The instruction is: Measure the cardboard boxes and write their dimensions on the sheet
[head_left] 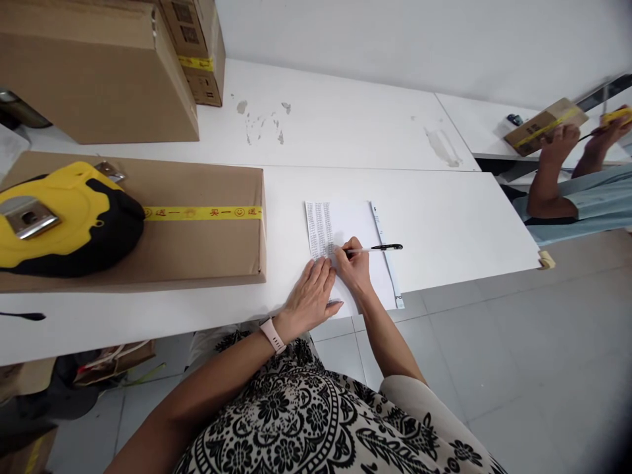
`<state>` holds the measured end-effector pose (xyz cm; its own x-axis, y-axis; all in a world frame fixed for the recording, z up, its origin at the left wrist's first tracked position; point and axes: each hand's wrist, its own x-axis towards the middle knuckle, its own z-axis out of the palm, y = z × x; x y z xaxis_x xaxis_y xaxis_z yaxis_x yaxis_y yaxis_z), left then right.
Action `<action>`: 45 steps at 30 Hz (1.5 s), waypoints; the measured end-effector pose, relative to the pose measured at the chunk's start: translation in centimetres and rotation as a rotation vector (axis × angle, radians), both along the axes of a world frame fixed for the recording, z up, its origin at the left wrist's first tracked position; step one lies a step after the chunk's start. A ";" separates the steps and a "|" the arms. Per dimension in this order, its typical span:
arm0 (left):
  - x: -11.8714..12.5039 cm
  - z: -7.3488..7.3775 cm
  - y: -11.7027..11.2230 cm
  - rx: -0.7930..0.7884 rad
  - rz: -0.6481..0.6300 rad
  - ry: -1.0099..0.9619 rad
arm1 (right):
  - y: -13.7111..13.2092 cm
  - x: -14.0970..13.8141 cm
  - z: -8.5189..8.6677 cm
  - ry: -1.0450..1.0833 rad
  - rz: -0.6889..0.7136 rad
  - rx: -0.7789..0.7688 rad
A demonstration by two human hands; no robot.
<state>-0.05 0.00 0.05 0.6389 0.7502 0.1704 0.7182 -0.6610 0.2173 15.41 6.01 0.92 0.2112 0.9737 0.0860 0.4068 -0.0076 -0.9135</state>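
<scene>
Printed paper point(348, 220) lies on the tabletop point(459, 217); the right hand point(356, 266) has its fingers clamped on a pen point(382, 248), the left hand point(309, 297) lies on the paper, thumb apart.

Bright, diffuse light leaves soft shadows; the floor point(523, 349) blurs and darkens toward the right edge.

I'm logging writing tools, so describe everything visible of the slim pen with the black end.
The slim, plastic-looking pen with a pale barrel and black end has a dark section toward its tip; its end piece resembles a cap. The person's bare right hand grips it over the white printed paper, black end pointing rightward in the picture. Its tip is too unclear to tell whether it touches the paper.
</scene>
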 end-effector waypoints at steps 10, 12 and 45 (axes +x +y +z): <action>-0.1 0.1 0.0 -0.006 -0.007 -0.003 | 0.0 -0.1 0.3 0.000 -0.017 0.003; -0.1 0.1 0.0 -0.004 -0.003 0.002 | 0.0 0.0 0.2 -0.010 -0.013 0.007; 0.0 0.0 0.0 -0.037 -0.006 -0.015 | 0.1 0.0 0.3 -0.013 -0.016 0.008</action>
<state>-0.07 0.01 0.06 0.6410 0.7523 0.1524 0.7107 -0.6567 0.2521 15.41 6.08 1.19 0.2254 0.9695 0.0961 0.4183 -0.0072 -0.9083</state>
